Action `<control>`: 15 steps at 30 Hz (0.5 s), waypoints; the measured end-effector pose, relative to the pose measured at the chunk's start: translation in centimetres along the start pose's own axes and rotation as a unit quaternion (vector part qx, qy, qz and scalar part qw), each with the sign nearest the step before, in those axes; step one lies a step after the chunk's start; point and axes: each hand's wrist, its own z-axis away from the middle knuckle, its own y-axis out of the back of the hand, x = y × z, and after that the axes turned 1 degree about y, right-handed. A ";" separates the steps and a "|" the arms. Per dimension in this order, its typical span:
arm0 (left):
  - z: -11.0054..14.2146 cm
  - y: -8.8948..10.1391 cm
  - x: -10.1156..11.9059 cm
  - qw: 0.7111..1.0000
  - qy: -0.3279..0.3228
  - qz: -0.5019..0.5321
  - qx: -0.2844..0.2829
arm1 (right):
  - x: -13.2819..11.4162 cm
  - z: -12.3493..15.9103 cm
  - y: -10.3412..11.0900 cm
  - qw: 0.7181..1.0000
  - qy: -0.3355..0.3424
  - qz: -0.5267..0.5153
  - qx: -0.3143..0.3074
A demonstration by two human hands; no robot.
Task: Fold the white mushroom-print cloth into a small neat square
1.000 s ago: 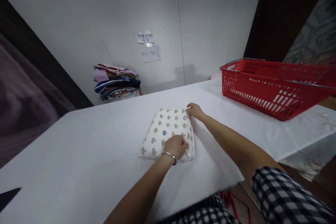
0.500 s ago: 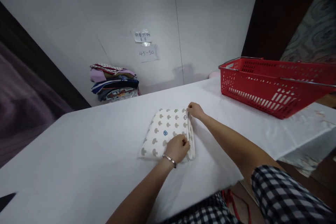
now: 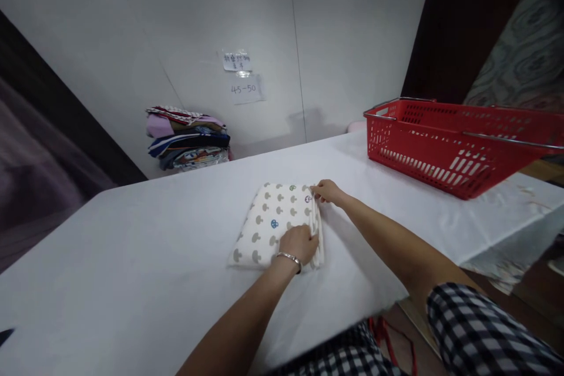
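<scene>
Mushroom-print cloth (image 3: pixel 274 211) in flat layers on smooth tablecloth (image 3: pixel 154 247)

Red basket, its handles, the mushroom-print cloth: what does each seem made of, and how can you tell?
Red basket: probably moulded plastic, smooth, with regular slots. Handles: likely metal, thin, grey and shiny. Mushroom-print cloth: matte fabric, from its soft folded layers; fibre unclear.

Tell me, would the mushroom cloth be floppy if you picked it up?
The mushroom cloth would probably droop or unfold, since folded layers show along its edge. It likely wouldn't roll, because it lies flat on the white tabletop.
</scene>
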 end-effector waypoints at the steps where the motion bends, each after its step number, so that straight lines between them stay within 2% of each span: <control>1: 0.0 0.0 -0.1 1.000 0.001 0.005 0.002 | 0.1 0.2 0.0 1.000 -0.003 -0.010 -0.011; 8: -0.1 -0.4 -0.4 0.998 0.002 0.033 0.054 | 0.0 0.5 -0.5 0.998 -0.013 -0.043 -0.039; 15: -0.7 0.1 -0.6 0.999 0.010 0.038 0.027 | -0.7 0.7 -0.6 0.998 0.006 -0.063 -0.009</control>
